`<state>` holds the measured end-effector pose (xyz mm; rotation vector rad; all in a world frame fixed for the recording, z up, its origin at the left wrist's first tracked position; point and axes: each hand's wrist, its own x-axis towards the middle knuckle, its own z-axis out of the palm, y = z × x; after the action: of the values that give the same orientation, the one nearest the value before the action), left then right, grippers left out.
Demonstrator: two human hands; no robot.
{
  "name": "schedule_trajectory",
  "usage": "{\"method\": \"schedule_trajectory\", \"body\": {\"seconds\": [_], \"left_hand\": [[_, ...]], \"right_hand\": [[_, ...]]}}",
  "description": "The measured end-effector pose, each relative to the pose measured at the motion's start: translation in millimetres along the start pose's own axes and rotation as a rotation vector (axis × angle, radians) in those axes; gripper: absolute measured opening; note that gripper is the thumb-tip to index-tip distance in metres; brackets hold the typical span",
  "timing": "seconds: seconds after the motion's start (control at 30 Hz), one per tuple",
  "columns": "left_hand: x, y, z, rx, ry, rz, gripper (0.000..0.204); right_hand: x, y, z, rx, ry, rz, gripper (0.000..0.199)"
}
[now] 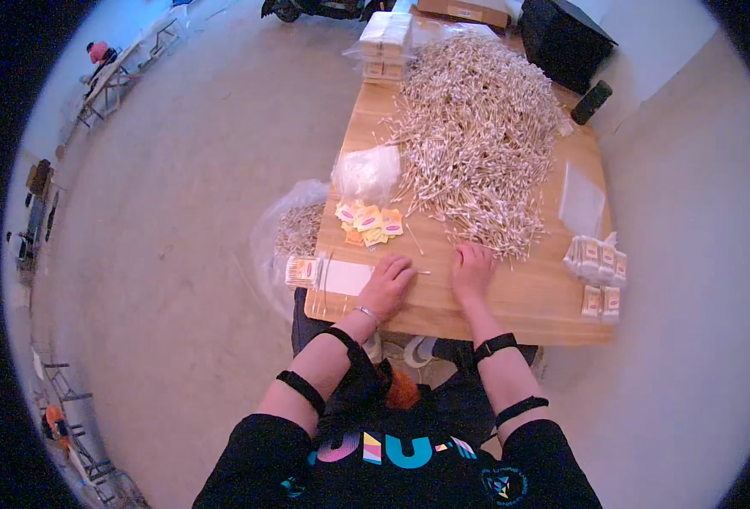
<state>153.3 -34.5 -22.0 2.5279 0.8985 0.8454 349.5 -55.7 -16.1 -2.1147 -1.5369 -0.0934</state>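
A large heap of cotton swabs (481,136) covers the middle and far part of the wooden table (511,314). At the heap's near edge, my right hand (473,270) rests with its fingers bent down; whatever lies under them is hidden. My left hand (385,287) is closed beside a white rectangular sheet (347,278), palm down. From its fingertips the end of a single cotton swab (423,272) pokes out to the right. Left of the sheet sits a clear pack of cotton swabs (304,271). Yellow and orange printed cards (368,222) lie loosely beyond my left hand.
Clear plastic bags (366,174) lie at the table's left edge, and stacked white packs (385,42) stand far left. Bagged small packs (597,259) sit at the right edge. A plastic sack of swabs (294,229) is left of the table. A black box (566,42) stands far right.
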Motion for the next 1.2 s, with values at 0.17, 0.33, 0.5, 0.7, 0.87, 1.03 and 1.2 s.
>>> {"method": "schedule_trajectory", "body": {"seconds": [0.17,0.33,0.5,0.7,0.87,1.03,1.2], "left_hand": [[0,-2,0,-0.022,-0.003,0.007,0.027],[2,0,-2,-0.018,-0.010,-0.010,0.026],[2,-1,0,-0.053,-0.021,-0.019,0.026],[0,0,-4,-0.019,-0.026,-0.023,0.026],[2,1,-2,-0.028,-0.031,-0.014,0.027],[-2,1,-4,-0.031,-0.045,-0.042,0.027],[4,9,-4,-0.031,0.010,-0.138,0.037]], "right_hand": [[-8,-17,-3,-0.062,-0.036,-0.086,0.027],[7,-53,-1,-0.102,-0.048,-0.070,0.047],[17,-22,11,-0.122,-0.088,-0.044,0.044],[27,-24,9,-0.010,-0.049,-0.134,0.027],[41,-32,26,-0.097,-0.014,-0.172,0.027],[16,-26,29,-0.058,-0.023,-0.297,0.017],[-17,-17,9,0.108,-0.163,-0.305,0.018]]}}
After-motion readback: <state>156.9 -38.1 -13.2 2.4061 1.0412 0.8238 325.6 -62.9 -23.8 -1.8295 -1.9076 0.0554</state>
